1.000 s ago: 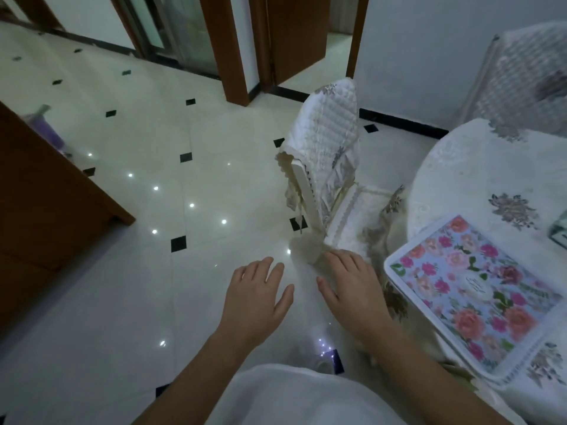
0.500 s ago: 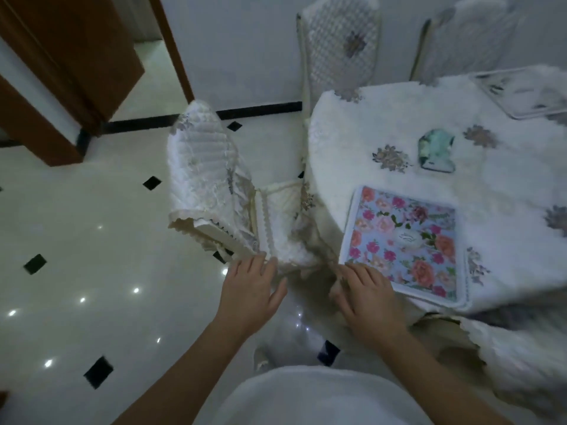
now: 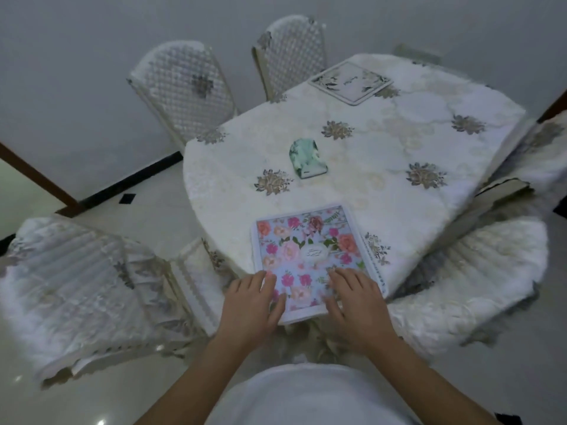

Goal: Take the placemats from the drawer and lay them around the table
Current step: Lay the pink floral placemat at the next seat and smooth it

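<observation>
A placemat with pink and orange flowers (image 3: 306, 250) lies at the near edge of the round table (image 3: 399, 142), which wears a white cloth with grey flower motifs. Its near end sticks out past the table edge. My left hand (image 3: 253, 302) rests flat on its near left corner, fingers spread. My right hand (image 3: 356, 297) lies flat on its near right part, fingers apart. A second placemat (image 3: 351, 82), pale with leaf print, lies at the table's far edge.
A green patterned phone (image 3: 306, 159) lies near the table's middle. Chairs with white quilted covers ring the table: one at near left (image 3: 79, 289), two at the back (image 3: 184, 87) (image 3: 291, 53), one at near right (image 3: 478, 283). Glossy tiled floor lies to the left.
My view has swung right, from the floor and chair to the table. Both hands have moved from the air beside the table onto the flowered placemat's near end.
</observation>
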